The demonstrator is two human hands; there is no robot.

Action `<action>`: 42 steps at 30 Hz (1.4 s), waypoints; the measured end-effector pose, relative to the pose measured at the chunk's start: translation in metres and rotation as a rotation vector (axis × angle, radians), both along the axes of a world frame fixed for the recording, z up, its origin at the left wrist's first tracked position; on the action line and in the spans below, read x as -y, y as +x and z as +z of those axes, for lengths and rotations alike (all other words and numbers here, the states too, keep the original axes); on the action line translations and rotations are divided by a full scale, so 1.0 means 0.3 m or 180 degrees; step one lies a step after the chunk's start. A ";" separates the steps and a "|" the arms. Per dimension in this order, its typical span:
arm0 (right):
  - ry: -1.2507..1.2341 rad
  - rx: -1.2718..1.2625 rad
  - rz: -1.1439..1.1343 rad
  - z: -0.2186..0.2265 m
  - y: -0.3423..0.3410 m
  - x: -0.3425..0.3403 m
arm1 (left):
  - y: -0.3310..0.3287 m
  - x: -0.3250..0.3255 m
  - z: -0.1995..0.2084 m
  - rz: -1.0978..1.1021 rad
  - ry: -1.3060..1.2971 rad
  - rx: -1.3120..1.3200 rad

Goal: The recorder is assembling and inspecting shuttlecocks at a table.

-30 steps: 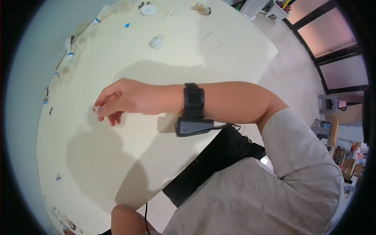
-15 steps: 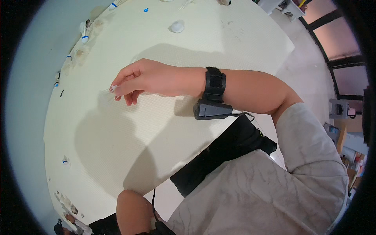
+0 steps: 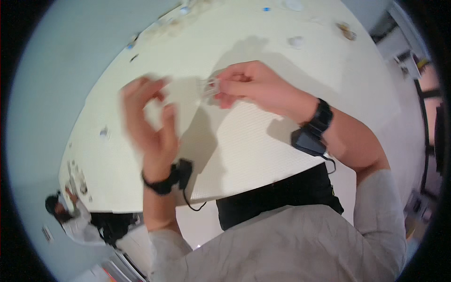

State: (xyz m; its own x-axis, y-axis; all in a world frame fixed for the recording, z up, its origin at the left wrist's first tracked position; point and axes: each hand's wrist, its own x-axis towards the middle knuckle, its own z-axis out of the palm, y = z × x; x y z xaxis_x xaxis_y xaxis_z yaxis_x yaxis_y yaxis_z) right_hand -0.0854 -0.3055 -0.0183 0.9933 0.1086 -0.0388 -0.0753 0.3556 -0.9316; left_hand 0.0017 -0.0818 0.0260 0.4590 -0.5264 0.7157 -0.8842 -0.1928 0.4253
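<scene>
My right hand (image 3: 246, 84) is closed in a pinch over the middle of the table. Between its fingertips is a small whitish, see-through ribbed piece (image 3: 211, 87); its exact kind is too blurred to tell. My left hand (image 3: 152, 110) is raised to the left of it, smeared by motion. Its fingers are curved and stand apart from the thumb, with nothing visible between them. A gap separates that hand from the ribbed piece. Each wrist wears a black strap with a box and cable.
The white table (image 3: 263, 145) carries a small white-and-blue piece (image 3: 104, 133) at left and a white round piece (image 3: 295, 43) farther off. A brownish object (image 3: 346, 31) lies at far right. Another person (image 3: 75, 218) sits at the table's left end, beside the wall.
My left hand has come up over the table from below the edge. My right hand, still pinching the piece, appears farther right as the view has shifted and turned.
</scene>
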 end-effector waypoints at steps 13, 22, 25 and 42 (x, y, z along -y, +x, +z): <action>0.0297 0.0291 0.0322 -0.026 -0.015 0.016 | -0.033 0.078 -0.070 -0.0666 0.0409 0.0206; -0.0384 0.0874 -0.0060 -0.023 -0.022 0.022 | -0.042 0.082 -0.122 -0.0474 0.0002 -0.0178; -0.0600 0.1132 -0.0415 -0.046 -0.039 0.001 | -0.070 0.091 -0.141 -0.0367 -0.0004 -0.0459; -0.2397 0.2112 -0.1701 -0.029 -0.028 -0.002 | -0.188 0.166 -0.168 -0.1084 -0.0210 -0.1898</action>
